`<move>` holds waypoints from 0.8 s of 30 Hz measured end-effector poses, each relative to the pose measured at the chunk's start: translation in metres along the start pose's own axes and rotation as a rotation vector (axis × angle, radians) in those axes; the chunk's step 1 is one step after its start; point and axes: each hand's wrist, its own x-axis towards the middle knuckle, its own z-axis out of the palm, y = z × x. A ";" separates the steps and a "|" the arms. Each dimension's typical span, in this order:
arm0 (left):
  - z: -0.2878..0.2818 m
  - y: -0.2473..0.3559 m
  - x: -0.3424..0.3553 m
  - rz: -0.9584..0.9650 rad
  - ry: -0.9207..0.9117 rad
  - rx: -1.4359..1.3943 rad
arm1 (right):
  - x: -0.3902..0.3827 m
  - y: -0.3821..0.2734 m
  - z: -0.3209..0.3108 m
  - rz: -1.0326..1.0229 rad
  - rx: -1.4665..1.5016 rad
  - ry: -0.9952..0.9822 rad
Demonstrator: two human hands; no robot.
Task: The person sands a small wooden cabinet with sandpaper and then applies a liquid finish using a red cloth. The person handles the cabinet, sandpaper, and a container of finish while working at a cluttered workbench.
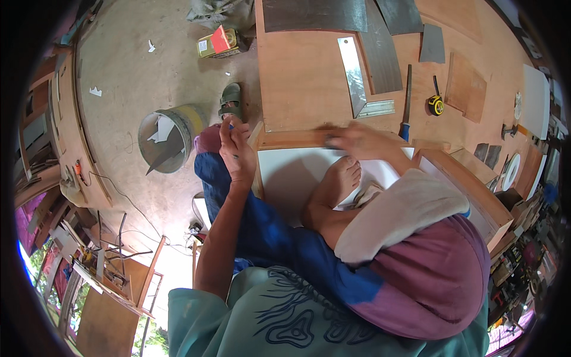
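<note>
My right hand (364, 143), smeared by motion, reaches over the far wooden rail (288, 140) of a shallow, drawer-like box with a white bottom (282, 169). A small dark thing (329, 141) shows at its fingertips, too blurred to name. My left hand (238, 152) is raised beside the box's left end, above my knee, its fingers curled in. A small bluish bit shows between those fingers, but its kind is unclear. My bare foot (342, 181) rests inside the box. Pale cloth (404, 217) lies over my other leg.
Beyond the box, a wooden worktop holds a metal square (354, 83), a blue-handled file (407, 104), a yellow tape measure (436, 105) and dark sheets (315, 15). A bucket of scraps (169, 140) and a small carton (220, 44) stand on the floor at left.
</note>
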 end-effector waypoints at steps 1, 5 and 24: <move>0.002 0.003 0.002 0.035 -0.030 0.050 | 0.034 -0.009 0.023 -0.174 -0.040 0.127; -0.010 -0.012 0.020 0.400 -0.110 0.371 | 0.107 -0.061 0.057 0.037 0.046 0.211; 0.005 -0.002 0.006 0.143 -0.009 0.199 | 0.094 -0.046 0.028 0.048 0.030 0.017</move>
